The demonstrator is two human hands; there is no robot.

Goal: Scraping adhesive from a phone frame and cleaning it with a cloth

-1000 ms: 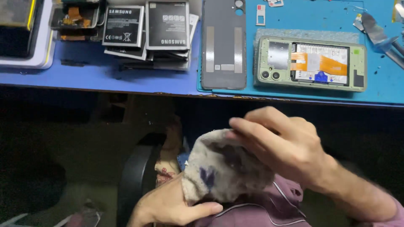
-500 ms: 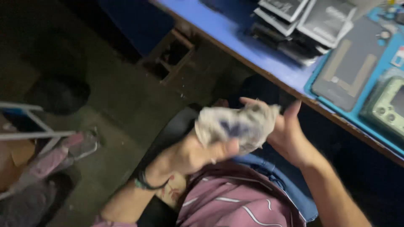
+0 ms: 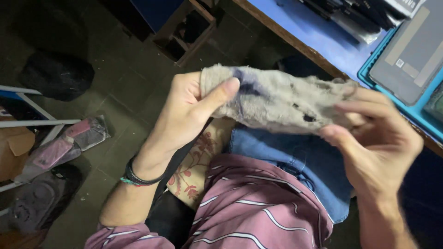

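Note:
A dirty grey fuzzy cloth (image 3: 277,99) with dark blue stains and small holes is stretched out between both hands above my lap. My left hand (image 3: 189,110) pinches its left end, thumb on top. My right hand (image 3: 374,138) grips its right end with fingers curled around it. I wear a dark wristband on the left wrist, a maroon striped shirt and blue jeans.
A blue workbench (image 3: 318,39) runs across the upper right, holding a grey phone back panel (image 3: 410,50) on a teal mat and stacked phone batteries (image 3: 364,11). A wooden crate (image 3: 187,30) sits under it. Bags (image 3: 69,143) and a metal frame lie on the dark floor at left.
The view swung from the bench down and left toward my lap. The cloth went from bunched up in both hands to pulled out flat between them.

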